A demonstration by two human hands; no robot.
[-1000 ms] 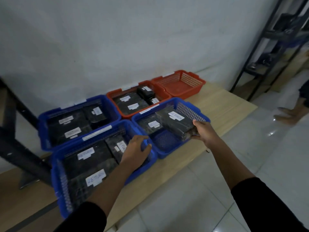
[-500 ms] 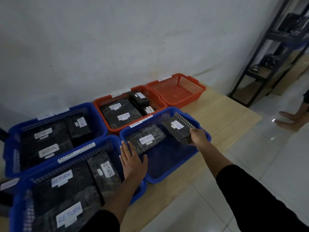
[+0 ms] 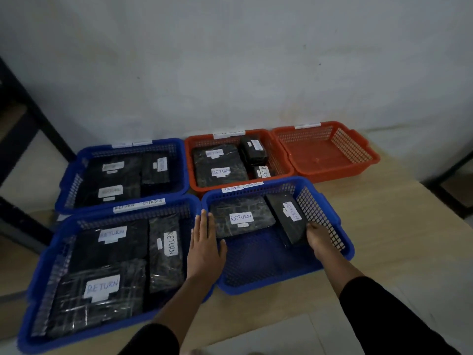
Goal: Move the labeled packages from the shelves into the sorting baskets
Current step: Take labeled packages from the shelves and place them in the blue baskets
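Two hands in blue basket [image 3: 330, 211], right hand [image 3: 318, 238] gripping package [image 3: 288, 219]

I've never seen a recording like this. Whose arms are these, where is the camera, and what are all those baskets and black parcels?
There is no machine here: these are a person's two bare hands, filmed by one wide-angle camera worn on the head and looking forward and down.

On a low wooden platform by the wall stand five plastic baskets, three blue and two orange. Four hold black wrapped packages with white labels reading RETURN; the far right orange basket holds none.

The right hand grips the near end of a tilted black package inside the near right blue basket, beside a flat package already lying there. The left hand, fingers straight, rests over the rims where the two near blue baskets meet.
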